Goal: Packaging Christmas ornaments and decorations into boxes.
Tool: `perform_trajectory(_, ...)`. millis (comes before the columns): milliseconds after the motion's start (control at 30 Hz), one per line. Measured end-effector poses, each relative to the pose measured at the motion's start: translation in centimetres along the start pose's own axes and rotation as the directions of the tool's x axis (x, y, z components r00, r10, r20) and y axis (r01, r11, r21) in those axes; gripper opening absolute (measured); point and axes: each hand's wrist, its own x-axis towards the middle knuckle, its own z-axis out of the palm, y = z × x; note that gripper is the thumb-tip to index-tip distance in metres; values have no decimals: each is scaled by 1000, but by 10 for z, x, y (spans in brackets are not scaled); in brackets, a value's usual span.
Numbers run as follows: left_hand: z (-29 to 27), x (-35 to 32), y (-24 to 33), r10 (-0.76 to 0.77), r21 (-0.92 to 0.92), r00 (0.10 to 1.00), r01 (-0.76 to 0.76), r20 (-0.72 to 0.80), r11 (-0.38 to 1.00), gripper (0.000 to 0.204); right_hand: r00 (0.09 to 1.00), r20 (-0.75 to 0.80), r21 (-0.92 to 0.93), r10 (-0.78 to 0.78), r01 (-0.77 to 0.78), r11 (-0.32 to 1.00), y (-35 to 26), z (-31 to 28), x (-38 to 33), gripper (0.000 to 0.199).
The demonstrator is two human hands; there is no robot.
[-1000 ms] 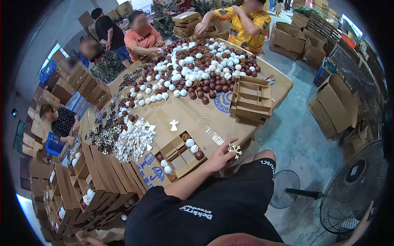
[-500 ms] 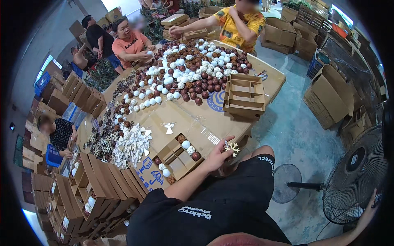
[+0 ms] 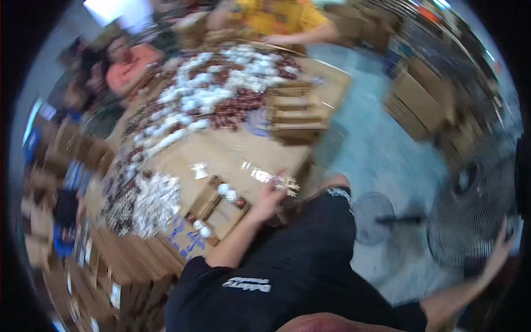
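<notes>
My left hand [image 3: 267, 200], closed, holds a pale wooden-looking snowflake ornament [image 3: 288, 186] by the table's near edge. Just left of that hand lies a divided cardboard box [image 3: 224, 213] with white and dark brown balls in some compartments. A white angel-shaped ornament [image 3: 199, 170] rests on the table beyond the box. Far to the right, my right hand [image 3: 502, 239] is at the back of a black standing fan [image 3: 462, 216]; its fingers are smeared by motion.
White, red-brown and wicker-like balls [image 3: 188, 99] cover the table's [image 3: 221, 144] far part. White ornaments [image 3: 157, 199] are heaped left. Stacked divided boxes [image 3: 301, 133] stand on the right edge, more boxes [image 3: 127, 249] at lower left. A person in yellow [image 3: 276, 19] and one in orange [image 3: 131, 66] are across.
The whole view has swung and blurred, so the table sits further left and lower. The person in yellow has lowered a raised arm toward the table. My left hand still holds the snowflake ornament.
</notes>
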Motion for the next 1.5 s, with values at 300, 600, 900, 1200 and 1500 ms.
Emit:
perform_trajectory(300, 21, -3, 11, -101, -103, 994, 96, -38, 990, 57, 947, -66, 97, 314, -307, 947, -124, -17, 3, 84)
perform_trajectory(600, 16, -1, 13, -88, -50, 994, 84, -71, 995, 59, 964, -176, -77, 200, -216, 973, -111, -11, -1, 87)
perform_trajectory(900, 40, -13, 33, 32, -81, 992, -23, 119, 996, 65, 939, -335, 668, -82, 298, 682, -240, 29, -63, 36)
perform_trajectory(1200, 34, -57, 61, 116, -55, 993, -115, 18, 992, 77, 469, 485, 733, -738, -678, 51, -486, 157, -248, 37)
perform_trajectory(1500, -8, -97, 23, 102, -60, 975, -116, -195, 991, 71, 211, 450, 585, -868, -803, 109, -504, 174, -280, 14)
